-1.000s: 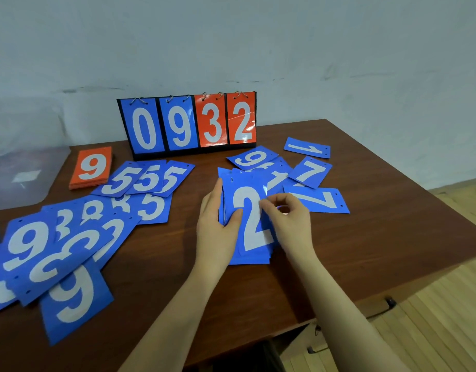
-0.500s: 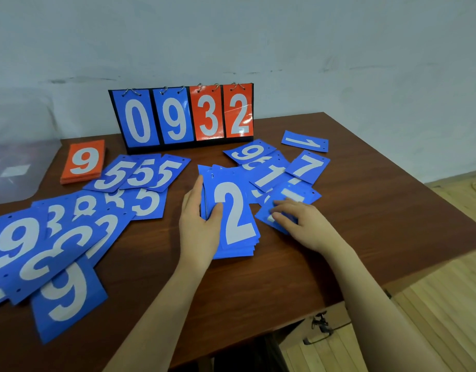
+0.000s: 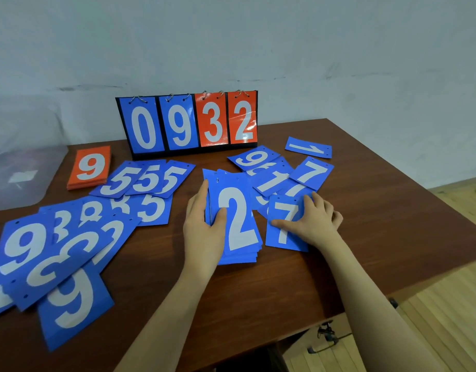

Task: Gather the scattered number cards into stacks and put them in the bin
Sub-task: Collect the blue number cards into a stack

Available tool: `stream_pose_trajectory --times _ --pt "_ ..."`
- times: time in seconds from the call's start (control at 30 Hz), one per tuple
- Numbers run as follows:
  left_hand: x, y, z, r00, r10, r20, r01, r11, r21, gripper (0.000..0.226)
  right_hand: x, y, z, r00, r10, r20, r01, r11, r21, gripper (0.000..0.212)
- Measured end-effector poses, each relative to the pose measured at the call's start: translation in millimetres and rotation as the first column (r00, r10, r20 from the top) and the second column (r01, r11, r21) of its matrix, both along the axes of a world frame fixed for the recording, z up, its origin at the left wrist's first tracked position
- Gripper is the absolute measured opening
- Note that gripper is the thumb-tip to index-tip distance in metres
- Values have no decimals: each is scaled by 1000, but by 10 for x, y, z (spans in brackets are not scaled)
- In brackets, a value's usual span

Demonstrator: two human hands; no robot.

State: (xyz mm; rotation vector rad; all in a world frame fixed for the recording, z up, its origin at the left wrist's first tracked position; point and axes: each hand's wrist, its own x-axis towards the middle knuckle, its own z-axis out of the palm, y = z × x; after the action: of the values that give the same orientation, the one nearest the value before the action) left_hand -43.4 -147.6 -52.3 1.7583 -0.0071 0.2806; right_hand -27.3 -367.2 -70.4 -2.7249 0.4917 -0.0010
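Observation:
A stack of blue cards topped by a white 2 (image 3: pixel 237 218) lies mid-table. My left hand (image 3: pixel 204 226) grips its left edge, thumb on top. Just right of it lies a blue 7 card (image 3: pixel 284 224), and my right hand (image 3: pixel 312 221) presses on it with spread fingers. Behind it are loose blue cards with 9, 1 and 7 (image 3: pixel 274 178), and a lone 1 card (image 3: pixel 308 147). More blue cards, 5s (image 3: pixel 145 181) and 3s and 9s (image 3: pixel 51 259), are spread at the left. The clear plastic bin (image 3: pixel 19 178) stands at the far left.
A flip scoreboard reading 0932 (image 3: pixel 188 124) stands at the back of the brown table (image 3: pixel 392 210). An orange card stack topped by 9 (image 3: pixel 90 167) lies beside the bin. The table's right and front edges drop to a wooden floor (image 3: pixel 446 318).
My right hand left the 2 stack, reached right to the loose cards and slid a 7 card toward the stack. My left hand stayed on the stack.

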Motion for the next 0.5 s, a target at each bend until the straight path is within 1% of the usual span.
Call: stream_pose_trajectory --times 0.07,0.17,0.27,0.3,0.33,0.4,0.43,0.5 --pt "6 -10 21 1000 -11 -8 11 1000 2 60 57 -29 21 999 25 -32 -24 1000 8 105" --pt "19 -15 9 1000 -22 -14 21 1000 -22 60 95 -25 49 998 59 -21 -58 997 53 99" --pt "37 6 -23 1000 -15 -20 15 1000 -6 60 76 21 44 995 71 71 -77 994 80 90" --pt "46 22 -38 1000 -9 -20 9 1000 4 60 55 38 50 990 68 126 -84 989 122 84" --pt "51 43 -46 1000 -3 -20 4 1000 8 60 31 55 49 980 60 187 -100 973 210 78" --pt "53 74 -51 1000 2 -23 -2 1000 -8 60 -26 114 61 949 42 311 -184 877 443 65" --pt "49 87 -50 1000 1 -25 -1 1000 -21 60 -60 152 72 930 30 367 -229 826 515 63" --pt "32 106 -38 999 -3 -32 2 999 -38 60 -118 233 126 898 -20 439 -269 766 584 64"
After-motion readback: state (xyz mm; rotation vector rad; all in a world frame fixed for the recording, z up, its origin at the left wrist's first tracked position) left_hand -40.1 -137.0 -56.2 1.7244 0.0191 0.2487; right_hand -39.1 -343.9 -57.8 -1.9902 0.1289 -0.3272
